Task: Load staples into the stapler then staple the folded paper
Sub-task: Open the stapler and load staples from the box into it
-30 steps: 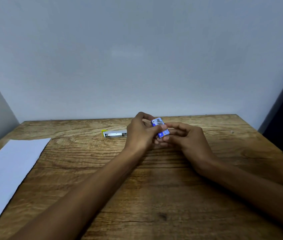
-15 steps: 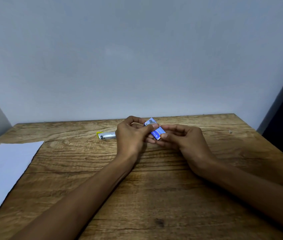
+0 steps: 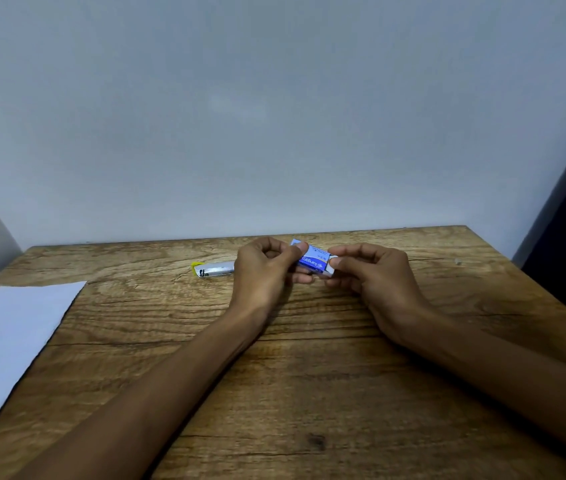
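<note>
- Two hands hold one small blue staple box (image 3: 313, 261) between them, lifted just above the wooden table (image 3: 309, 358) near its far edge; the left hand (image 3: 263, 271) pinches the box's far-left end with thumb on top and fingers curled under, and the right hand (image 3: 371, 275) pinches the near-right end at the white flap.
- Compared with half a second ago the hands have drawn slightly apart, so more of the box's printed face shows between them, and the right thumb now sits at the box's end rather than over its middle; I judge this to be the opening of the box, with no staples out yet.
- The stapler (image 3: 213, 269), silver with a yellow end, lies on the table just left of the left hand, untouched, as it did earlier; its loading has not begun.
- The folded paper (image 3: 8, 337) rests at the table's left edge, well apart from both hands, not yet stapled.
- Writing: white lettering on the box's blue face reads "kangaro", seen upside down; smaller print above it is too fine to read.
</note>
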A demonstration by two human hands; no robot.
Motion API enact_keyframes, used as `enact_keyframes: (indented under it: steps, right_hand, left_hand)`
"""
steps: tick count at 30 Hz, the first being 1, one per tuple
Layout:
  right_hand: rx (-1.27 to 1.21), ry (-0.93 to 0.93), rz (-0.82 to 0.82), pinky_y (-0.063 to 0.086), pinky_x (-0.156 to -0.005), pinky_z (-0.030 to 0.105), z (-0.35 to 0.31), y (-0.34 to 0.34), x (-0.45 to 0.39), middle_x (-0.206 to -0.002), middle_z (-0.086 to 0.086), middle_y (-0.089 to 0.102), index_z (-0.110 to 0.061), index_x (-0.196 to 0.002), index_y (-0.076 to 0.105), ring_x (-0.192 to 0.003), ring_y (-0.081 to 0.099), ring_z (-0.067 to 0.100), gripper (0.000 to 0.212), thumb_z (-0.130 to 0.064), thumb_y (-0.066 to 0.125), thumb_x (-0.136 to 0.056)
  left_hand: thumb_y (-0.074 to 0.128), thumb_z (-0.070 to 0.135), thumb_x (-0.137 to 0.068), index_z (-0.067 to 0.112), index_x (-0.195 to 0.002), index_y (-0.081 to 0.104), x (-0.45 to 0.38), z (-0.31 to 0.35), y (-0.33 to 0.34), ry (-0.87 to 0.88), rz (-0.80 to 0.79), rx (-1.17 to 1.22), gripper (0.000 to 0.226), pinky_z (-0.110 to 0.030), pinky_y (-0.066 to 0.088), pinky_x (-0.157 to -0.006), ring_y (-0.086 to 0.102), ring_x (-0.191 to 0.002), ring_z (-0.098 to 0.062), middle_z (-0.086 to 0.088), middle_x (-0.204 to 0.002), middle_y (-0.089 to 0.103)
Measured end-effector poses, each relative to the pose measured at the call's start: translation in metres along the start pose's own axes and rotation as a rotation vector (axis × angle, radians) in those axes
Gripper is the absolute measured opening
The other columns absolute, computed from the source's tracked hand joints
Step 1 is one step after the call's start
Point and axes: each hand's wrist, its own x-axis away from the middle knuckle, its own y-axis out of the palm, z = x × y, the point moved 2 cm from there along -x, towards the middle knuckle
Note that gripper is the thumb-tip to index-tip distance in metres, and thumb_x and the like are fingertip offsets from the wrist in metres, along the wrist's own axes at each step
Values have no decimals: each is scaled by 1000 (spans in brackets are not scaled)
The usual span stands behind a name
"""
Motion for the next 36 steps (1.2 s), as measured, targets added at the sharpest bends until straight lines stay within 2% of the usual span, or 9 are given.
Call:
enact_keyframes:
  steps: [5, 8, 11, 15, 19, 21, 25, 30, 36]
  right_hand:
    - [20, -7, 3, 59, -64, 30, -1, -2, -3, -82, 18, 71, 0, -84, 68, -66, 66, 28, 8, 6, 63, -82]
    - [25, -2, -28, 60, -67, 34, -3, -3, -2, -77, 16, 71, 2, -91, 69, -65, 68, 25, 14, 2, 71, -77]
    - [59, -10, -38, 61, -64, 32, -2, -4, -2, -73, 15, 67, 2, -93, 68, -58, 68, 21, 20, 9, 70, -75]
    - [176, -48, -14, 60, -74, 41, 0, -5, -4, -76, 11, 71, -7, -88, 70, -62, 72, 26, 19, 9, 61, -82]
    - [145, -38, -32, 61, -74, 36, -1, -7, -5, -74, 10, 73, -4, -94, 68, -69, 73, 30, 18, 7, 55, -87]
    - [129, -38, -49, 61, -73, 34, -2, -6, -4, -71, 11, 72, -2, -94, 67, -70, 73, 31, 18, 9, 54, -88]
    - [158, -65, -40, 61, -69, 32, -3, -6, -3, -76, 15, 72, -2, -90, 66, -71, 74, 28, 14, 9, 57, -86]
    - [189, -122, -18, 60, -64, 28, -6, -3, 0, -80, 17, 71, 0, -83, 68, -68, 73, 24, 3, -1, 65, -84]
    - [556, -257, 56, 54, -62, 14, -5, -5, 1, -68, 4, 73, -11, -76, 76, -63, 70, 9, 1, -11, 76, -75]
  left_hand:
    - [72, -2, -78, 11, -121, 51, 1, 3, 0, 103, -199, -169, 49, -28, 57, -68, 65, -75, -18, -8, -99, 62]
    - [79, 5, -70, 16, -104, 67, -2, 1, -3, 176, -269, -304, 37, -38, 54, -78, 64, -81, -15, -6, -95, 70]
    - [82, 7, -65, 17, -92, 68, -3, 0, -7, 225, -229, -425, 32, -39, 53, -77, 66, -81, -20, -6, -92, 71]
    - [79, 14, -72, 17, -98, 64, -5, 2, -9, 420, -282, -689, 30, -31, 49, -77, 61, -88, -15, -1, -97, 66]
    - [65, 20, -86, 15, -120, 57, -5, -2, -8, 633, -435, -932, 35, -16, 40, -80, 50, -94, -7, 5, -101, 56]
    - [62, 19, -89, 14, -124, 55, -5, -2, -7, 663, -462, -954, 36, -10, 34, -80, 45, -93, -4, 8, -100, 50]
    - [58, 22, -91, 14, -126, 53, -5, -2, -6, 666, -481, -970, 35, -21, 37, -82, 46, -96, -7, 4, -103, 51]
    - [57, 22, -93, 13, -127, 53, -4, 0, -6, 633, -454, -950, 36, -11, 32, -75, 43, -90, -5, 5, -99, 48]
    - [56, 22, -93, 13, -128, 53, -2, 0, -5, 634, -454, -980, 37, -24, 39, -84, 49, -101, -12, -2, -110, 53]
